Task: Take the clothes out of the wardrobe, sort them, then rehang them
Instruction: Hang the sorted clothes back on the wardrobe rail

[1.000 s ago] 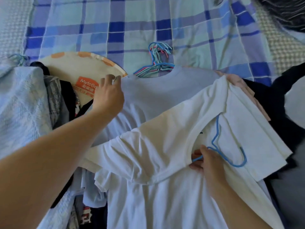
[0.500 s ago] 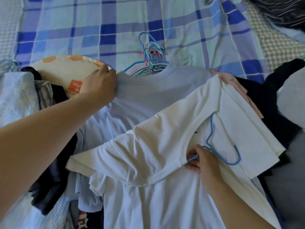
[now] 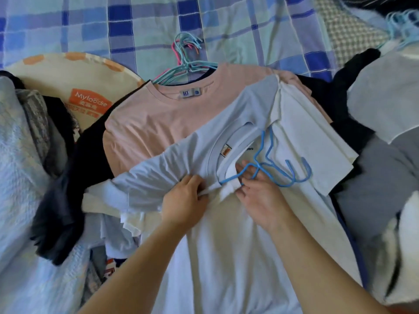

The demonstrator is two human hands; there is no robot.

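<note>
My left hand pinches the collar of the pale shirt lying on the bed in front of me. My right hand grips the blue hanger at the neck opening. The hanger's bar runs left-right, its left end under the collar, so my right hand is nearer.

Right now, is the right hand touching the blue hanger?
Touching. The head view shows the right hand with its fingers curled around the blue hanger at the collar of the pale blue shirt.
</note>
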